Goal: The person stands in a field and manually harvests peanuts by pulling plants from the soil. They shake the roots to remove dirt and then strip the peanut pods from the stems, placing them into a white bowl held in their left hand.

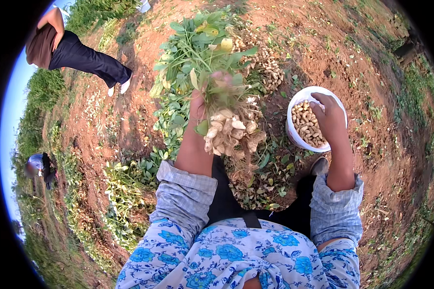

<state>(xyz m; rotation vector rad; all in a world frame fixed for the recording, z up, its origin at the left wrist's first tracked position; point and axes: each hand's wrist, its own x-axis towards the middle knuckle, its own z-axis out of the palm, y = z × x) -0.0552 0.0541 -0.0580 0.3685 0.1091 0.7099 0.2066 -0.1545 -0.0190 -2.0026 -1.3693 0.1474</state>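
My left hand (pixel 198 102) grips the leafy stems of a pulled peanut plant, partly hidden by blurred foliage. From that hold hangs a cluster of pale peanut pods (pixel 228 130), with thin roots trailing among them. My right hand (pixel 331 113) is over a white plastic bucket (pixel 299 94), its thumb and fingers spread apart, with nothing visible between them. Loose picked peanuts (pixel 305 124) lie in the bucket below the hand. Beyond my left hand is a heap of uprooted peanut plants (pixel 199 47), and more pods on roots (pixel 271 68) lie on its right side.
Leaf litter (pixel 264 184) covers the soil between my legs, and my shoe (pixel 319 166) is close to the bucket. A person (pixel 90 57) stands at upper left; another person (pixel 43 166) is bent over farther off. More cut plants (pixel 124 198) lie at my left.
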